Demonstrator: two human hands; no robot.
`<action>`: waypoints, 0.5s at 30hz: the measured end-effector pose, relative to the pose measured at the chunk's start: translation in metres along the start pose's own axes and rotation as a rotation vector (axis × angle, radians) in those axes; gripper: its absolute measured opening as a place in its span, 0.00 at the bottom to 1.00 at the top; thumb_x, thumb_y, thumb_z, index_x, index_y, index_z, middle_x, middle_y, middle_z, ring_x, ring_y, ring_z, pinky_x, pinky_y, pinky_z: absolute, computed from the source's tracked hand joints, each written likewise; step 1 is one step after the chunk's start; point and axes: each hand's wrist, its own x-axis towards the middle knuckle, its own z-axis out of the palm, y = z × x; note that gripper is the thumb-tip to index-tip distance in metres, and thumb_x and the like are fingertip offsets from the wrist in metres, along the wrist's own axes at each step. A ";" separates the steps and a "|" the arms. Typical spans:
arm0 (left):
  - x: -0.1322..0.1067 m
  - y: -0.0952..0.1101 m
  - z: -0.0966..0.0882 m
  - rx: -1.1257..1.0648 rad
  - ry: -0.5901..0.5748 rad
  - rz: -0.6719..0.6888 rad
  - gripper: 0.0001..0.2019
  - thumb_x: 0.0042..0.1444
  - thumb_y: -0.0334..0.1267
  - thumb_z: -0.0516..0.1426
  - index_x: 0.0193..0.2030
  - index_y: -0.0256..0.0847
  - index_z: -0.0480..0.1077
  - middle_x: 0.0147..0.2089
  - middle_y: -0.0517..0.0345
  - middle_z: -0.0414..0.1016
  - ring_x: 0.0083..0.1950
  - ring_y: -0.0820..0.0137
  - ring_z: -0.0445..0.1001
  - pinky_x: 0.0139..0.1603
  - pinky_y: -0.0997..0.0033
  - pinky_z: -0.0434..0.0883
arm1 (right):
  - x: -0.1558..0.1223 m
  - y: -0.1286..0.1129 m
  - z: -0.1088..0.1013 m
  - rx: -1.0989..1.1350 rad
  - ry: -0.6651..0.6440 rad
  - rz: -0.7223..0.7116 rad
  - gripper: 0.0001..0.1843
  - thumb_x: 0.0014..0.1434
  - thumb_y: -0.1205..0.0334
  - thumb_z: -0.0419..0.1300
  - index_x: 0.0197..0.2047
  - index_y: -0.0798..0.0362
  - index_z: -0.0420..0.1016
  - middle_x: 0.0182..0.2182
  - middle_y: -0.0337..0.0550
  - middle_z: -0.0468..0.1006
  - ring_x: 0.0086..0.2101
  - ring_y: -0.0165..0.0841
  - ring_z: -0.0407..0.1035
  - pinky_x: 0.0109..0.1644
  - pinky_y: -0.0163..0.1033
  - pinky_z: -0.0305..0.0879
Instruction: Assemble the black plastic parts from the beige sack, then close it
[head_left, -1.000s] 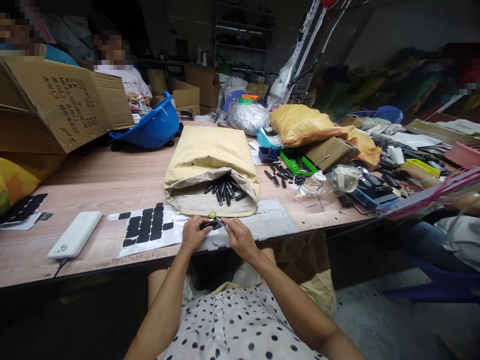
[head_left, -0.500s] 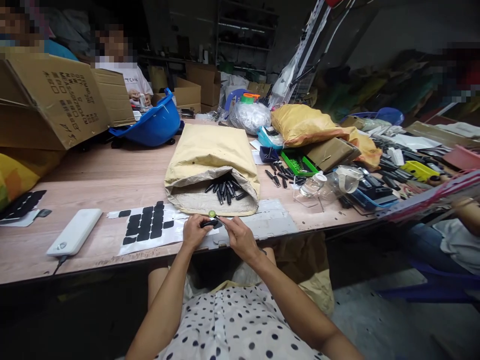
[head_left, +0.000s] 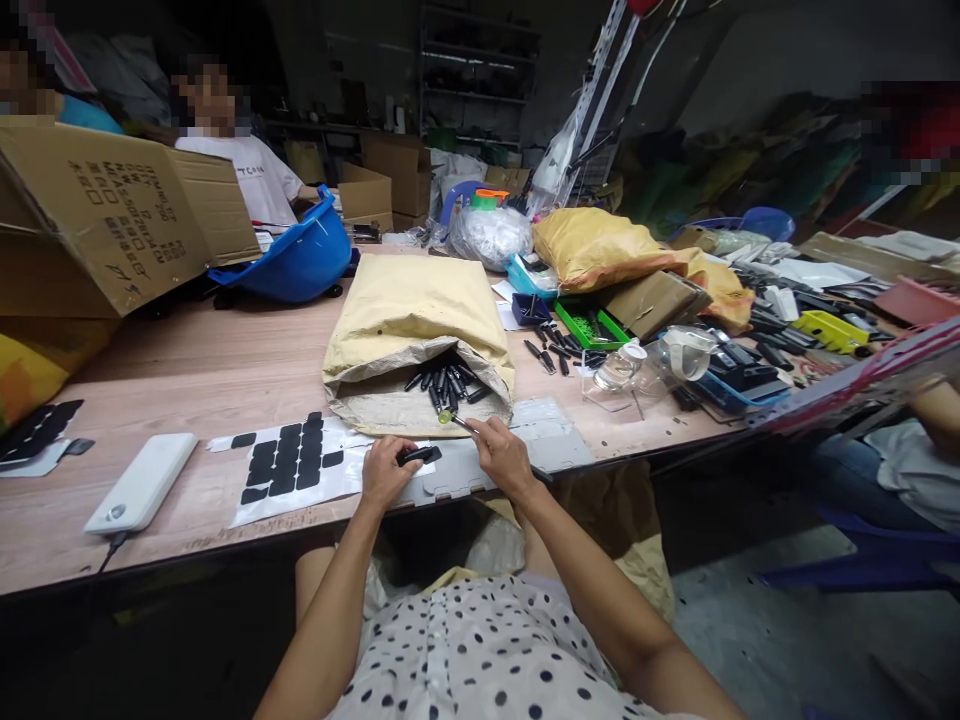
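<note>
My left hand [head_left: 385, 472] is closed around a small, elongated black piece [head_left: 420, 456] near the table's front edge. My right hand [head_left: 502, 456] pinches a thin tool with a round yellow-green end [head_left: 446, 416]; its exact kind I cannot make out. That round end is held apart from the black piece, in front of the bag's mouth. Just beyond both hands lies a cream sack [head_left: 420, 300], its open mouth facing me, with several slim black pieces [head_left: 448, 382] inside. To the left of my left hand is a white sheet with black rounded stickers [head_left: 286, 458].
At the left lie a white power bank [head_left: 142, 482] with a cable, a cardboard box [head_left: 127, 215] and a blue basin [head_left: 296, 255]. To the right are a green tray [head_left: 596, 325], a clear jar [head_left: 621, 368] and a yellow sack [head_left: 607, 245]. Co-workers sit nearby.
My right hand has moved right, away from my left hand, taking the yellow-green end away from the black piece. The left hand keeps its hold. A co-worker across the table has shifted an arm.
</note>
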 end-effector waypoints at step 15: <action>-0.002 -0.009 -0.005 0.012 0.002 0.110 0.05 0.54 0.40 0.61 0.36 0.47 0.79 0.37 0.56 0.77 0.43 0.60 0.73 0.46 0.62 0.69 | 0.009 0.037 0.008 -0.023 -0.026 -0.150 0.10 0.64 0.64 0.61 0.46 0.47 0.81 0.36 0.43 0.76 0.41 0.37 0.67 0.47 0.40 0.64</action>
